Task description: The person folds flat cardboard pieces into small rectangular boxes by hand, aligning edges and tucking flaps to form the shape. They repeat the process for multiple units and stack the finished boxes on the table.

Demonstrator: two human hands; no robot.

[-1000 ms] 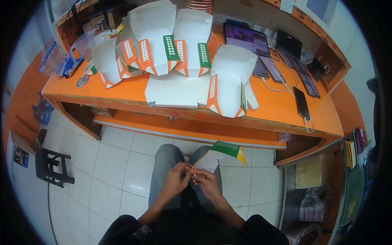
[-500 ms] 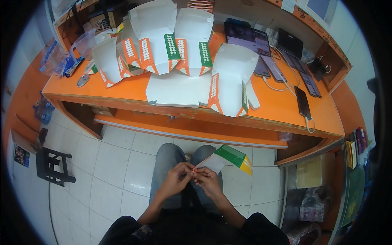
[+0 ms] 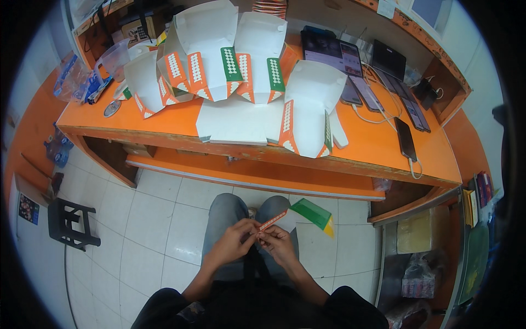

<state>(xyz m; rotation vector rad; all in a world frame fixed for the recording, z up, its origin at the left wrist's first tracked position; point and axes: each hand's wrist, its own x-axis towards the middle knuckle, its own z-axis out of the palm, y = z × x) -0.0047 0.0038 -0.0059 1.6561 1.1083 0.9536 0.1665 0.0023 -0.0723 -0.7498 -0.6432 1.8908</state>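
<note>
Above my lap, both hands pinch a partly folded cardboard food box (image 3: 311,213), white inside with green, orange and yellow outside panels. My left hand (image 3: 239,239) is closed at the box's near left corner, thumb and fingers together. Close beside it, my right hand (image 3: 278,244) grips the same corner from the right. The green panel with its yellow end sticks out to the far right, past my knee. Fingers hide the exact fold at the corner. On the orange desk ahead stand several opened boxes of the same kind, including one box (image 3: 309,109) near the front edge.
Flat white box blanks (image 3: 235,118) lie on the orange desk (image 3: 164,125). To the right are a laptop (image 3: 331,52), several phones and a phone (image 3: 405,138) on a cable. A black stool (image 3: 71,222) stands on the left floor; shelves (image 3: 413,230) are at right.
The box in my hands has tilted, so its orange strip shows more and the yellow end sits slightly lower. Both hands stay close together at the same corner.
</note>
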